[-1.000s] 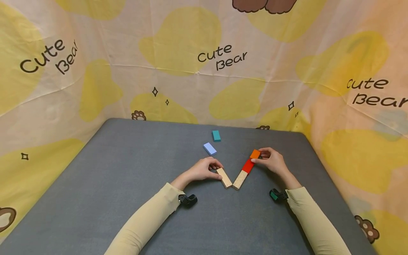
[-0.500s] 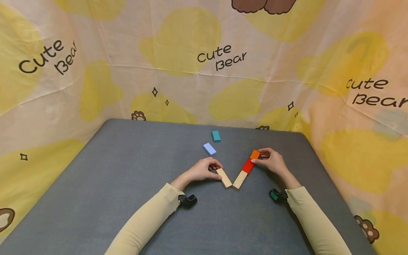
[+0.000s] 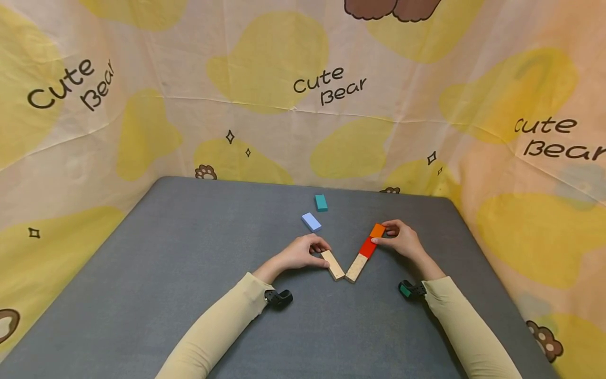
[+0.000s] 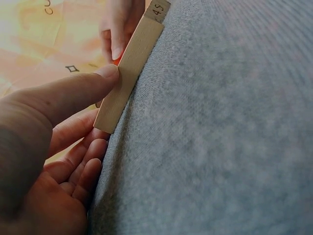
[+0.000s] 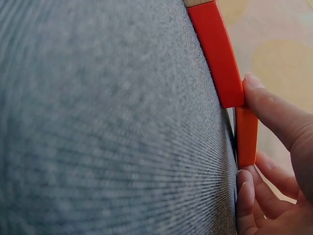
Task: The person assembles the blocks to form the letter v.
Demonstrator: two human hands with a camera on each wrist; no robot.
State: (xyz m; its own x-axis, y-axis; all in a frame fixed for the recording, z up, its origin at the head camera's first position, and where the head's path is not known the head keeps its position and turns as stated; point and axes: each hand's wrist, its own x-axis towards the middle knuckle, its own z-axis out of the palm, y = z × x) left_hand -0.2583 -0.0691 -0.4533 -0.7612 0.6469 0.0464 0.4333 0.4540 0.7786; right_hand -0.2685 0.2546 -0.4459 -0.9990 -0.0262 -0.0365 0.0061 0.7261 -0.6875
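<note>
Centrally, near the front half of the desk, five flat blocks and two hands occupy a small area; the grey felt surface runs bare to the left edge, to the near edge and across most of the back. The right edge of the desk lies closer to the work, with the printed curtain rising directly behind the back and side edges.

Left hand: fingers curled, thumb and fingertips pinching the far end of the left wood block. The left wrist view shows the thumb pressed on the block's top face and the other fingers under its side.

Right hand: fingers curled around the orange block, thumb tip at the joint between it and the red block. The right wrist view shows the thumb touching both blocks at that joint.

Layout: the orange block, red block and right wood block lie end to end in one straight slanted line, touching. The left wood block slants the opposite way. The near ends of the two wood blocks meet, forming a V that opens away from the person.

Appearance: all blocks are thin, rectangular and flat on the desk. The wood blocks are pale and unpainted; the left one carries a printed "45" on its end face, seen in the left wrist view.

A light blue block and a teal block lie apart beyond the left hand, near each other, not touching.
</note>
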